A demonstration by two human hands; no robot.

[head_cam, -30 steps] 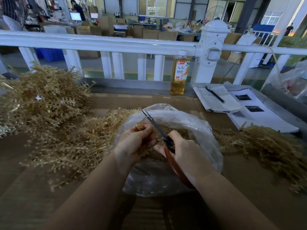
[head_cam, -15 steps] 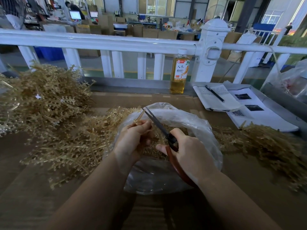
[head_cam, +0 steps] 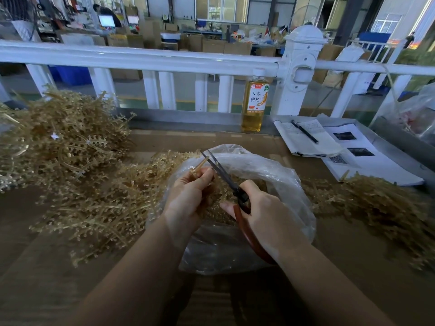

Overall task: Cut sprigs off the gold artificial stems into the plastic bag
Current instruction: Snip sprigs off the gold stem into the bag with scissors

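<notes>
A clear plastic bag (head_cam: 277, 175) lies open mid-table with cut gold sprigs (head_cam: 220, 198) inside. Over its mouth my left hand (head_cam: 188, 198) pinches a gold stem (head_cam: 200, 165) whose bare end pokes up past the fingers. My right hand (head_cam: 263, 212) grips red-handled scissors (head_cam: 226, 177); the blades point up and away, slightly parted, and their tips sit against the stem's end. Uncut gold stems (head_cam: 58, 142) are heaped at the left and spread toward the bag.
More gold sprigs (head_cam: 376, 203) lie in a pile to the right of the bag. A bottle of yellow drink (head_cam: 254, 102) stands by the white railing (head_cam: 141, 58). A notebook with pen (head_cam: 306, 136) and printed sheets (head_cam: 367, 158) lie at the back right.
Both hands have stayed over the bag's mouth with the same grips. The scissor tips have drawn nearer to the stem's end.
</notes>
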